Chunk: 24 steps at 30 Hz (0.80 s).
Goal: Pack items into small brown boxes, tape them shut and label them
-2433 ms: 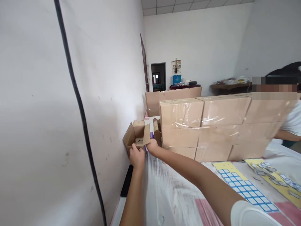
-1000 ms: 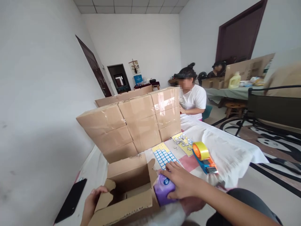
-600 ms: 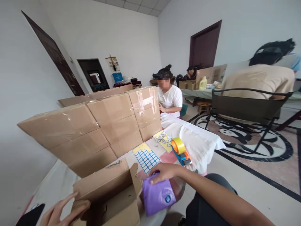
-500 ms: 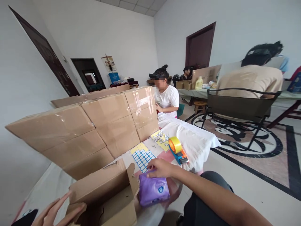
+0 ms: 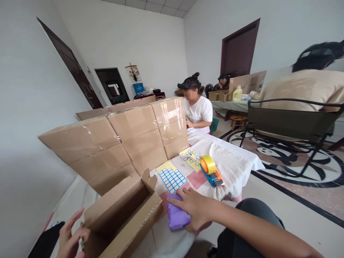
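Head view. Purple packet (image 5: 177,218) near the close edge of the surface (image 5: 228,152), just right of the open-topped carton (image 5: 131,229), outside it. Main risk, as judged: the packet looks soft and slick, so a loose hold could let it slide off the near edge. Second: the torn flap (image 5: 149,181) at the carton's right end might snag or fold if bumped. A shove could also press the carton against the stacked boxes (image 5: 142,139) behind.

Right hand (image 5: 197,208): forearm in from the right, fingers curled across the packet, gripping it; whether lifted, unclear. Left hand (image 5: 70,239): at the carton's left end, fingers bent by its edge; firmness of hold not readable.
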{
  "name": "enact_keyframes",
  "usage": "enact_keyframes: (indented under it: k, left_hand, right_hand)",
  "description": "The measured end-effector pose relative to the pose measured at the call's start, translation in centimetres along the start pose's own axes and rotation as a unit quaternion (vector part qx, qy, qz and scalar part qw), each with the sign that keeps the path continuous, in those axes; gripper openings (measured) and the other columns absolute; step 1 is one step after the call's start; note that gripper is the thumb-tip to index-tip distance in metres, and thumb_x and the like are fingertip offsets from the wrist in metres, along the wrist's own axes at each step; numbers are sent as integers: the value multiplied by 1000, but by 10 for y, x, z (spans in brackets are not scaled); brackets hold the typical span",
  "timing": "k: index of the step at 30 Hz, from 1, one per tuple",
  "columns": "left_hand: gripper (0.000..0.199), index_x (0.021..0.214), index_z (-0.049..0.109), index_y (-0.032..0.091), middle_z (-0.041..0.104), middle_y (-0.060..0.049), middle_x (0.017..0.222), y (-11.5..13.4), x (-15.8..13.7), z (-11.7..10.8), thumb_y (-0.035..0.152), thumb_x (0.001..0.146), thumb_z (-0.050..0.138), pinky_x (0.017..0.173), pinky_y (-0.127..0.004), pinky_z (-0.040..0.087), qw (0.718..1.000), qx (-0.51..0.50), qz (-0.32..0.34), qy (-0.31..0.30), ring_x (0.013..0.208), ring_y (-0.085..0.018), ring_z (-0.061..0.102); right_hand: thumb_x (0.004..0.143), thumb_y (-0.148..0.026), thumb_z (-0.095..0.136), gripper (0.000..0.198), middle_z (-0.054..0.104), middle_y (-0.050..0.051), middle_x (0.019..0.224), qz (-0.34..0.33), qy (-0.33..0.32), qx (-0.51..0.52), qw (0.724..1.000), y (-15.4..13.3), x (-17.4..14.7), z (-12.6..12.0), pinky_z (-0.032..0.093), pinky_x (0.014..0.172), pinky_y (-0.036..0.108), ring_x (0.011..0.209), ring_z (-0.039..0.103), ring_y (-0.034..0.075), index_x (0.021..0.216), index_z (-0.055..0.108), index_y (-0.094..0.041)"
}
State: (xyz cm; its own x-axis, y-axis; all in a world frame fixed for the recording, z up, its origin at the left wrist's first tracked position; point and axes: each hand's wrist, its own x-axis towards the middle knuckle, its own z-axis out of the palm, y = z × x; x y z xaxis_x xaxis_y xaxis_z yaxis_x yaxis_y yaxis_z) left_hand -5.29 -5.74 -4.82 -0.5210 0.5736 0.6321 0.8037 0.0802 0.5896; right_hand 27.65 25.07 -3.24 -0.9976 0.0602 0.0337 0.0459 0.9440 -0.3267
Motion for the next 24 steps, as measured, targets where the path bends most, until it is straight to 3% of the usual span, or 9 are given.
enact_keyframes:
  k: [4, 7, 9, 12, 14, 18, 22, 24]
  left_hand:
    - [54, 67, 61, 25, 43, -3, 156, 4, 0, 2, 79, 67, 62, 121, -65, 23, 991, -96, -89, 42, 146, -43, 32]
    - [53, 58, 56, 24, 47, 2, 154, 23, 2, 4, 76, 61, 67, 113, -59, 41, 964, -193, -177, 47, 146, -44, 32]
    - [49, 58, 54, 24, 49, 4, 152, 37, 4, 5, 71, 60, 69, 106, -56, 48, 945, -241, -220, 21, 146, -43, 33]
    - [40, 57, 56, 24, 52, 2, 150, 51, 6, 9, 62, 59, 70, 116, -59, 37, 929, -280, -243, -14, 146, -43, 34]
    - [37, 56, 56, 24, 55, -1, 148, 55, 4, 14, 58, 59, 70, 120, -61, 29, 921, -303, -244, -23, 146, -44, 33]
    - [34, 60, 59, 24, 46, 1, 156, 51, -3, 24, 56, 72, 60, 116, -64, 34, 911, -348, -218, -26, 147, -44, 32]
    - [42, 69, 70, 23, 30, 3, 165, 44, -8, 26, 54, 88, 47, 119, -62, 32, 951, -268, -102, -113, 148, -42, 31]
    - [38, 80, 72, 25, 27, 2, 166, 42, -8, 23, 49, 92, 46, 119, -58, 34, 976, -175, -27, -128, 149, -38, 30]
  right_hand:
    - [65, -45, 80, 107, 50, 16, 134, 35, 34, 130, 990, 20, 1, -32, 46, 95, 43, 114, 56, 33, 158, 30, -25]
    - [71, -45, 77, 96, 51, 14, 141, 85, 124, 281, 948, 47, 6, -59, 44, 102, 45, 121, 55, 32, 155, 36, -23]
    - [75, -49, 72, 82, 58, 13, 136, 111, 210, 424, 874, 62, 11, -68, 46, 102, 46, 119, 58, 32, 147, 46, -20]
    - [79, -58, 60, 66, 71, 14, 111, 116, 284, 606, 734, 72, 18, -69, 54, 91, 45, 104, 68, 32, 129, 57, -14]
    - [80, -61, 57, 62, 74, 14, 99, 111, 306, 663, 675, 71, 22, -67, 56, 88, 45, 100, 70, 33, 120, 61, -13]
    - [81, -62, 55, 55, 76, 9, 97, 84, 318, 720, 611, 54, 24, -67, 56, 91, 48, 106, 69, 33, 114, 64, -19]
    - [78, -63, 58, 56, 75, 8, 113, 12, 263, 788, 556, 28, 25, -76, 51, 98, 58, 114, 66, 36, 117, 64, -23]
    - [75, -67, 59, 65, 73, 10, 121, -2, 223, 801, 556, 17, 25, -80, 48, 101, 63, 117, 65, 39, 123, 62, -23]
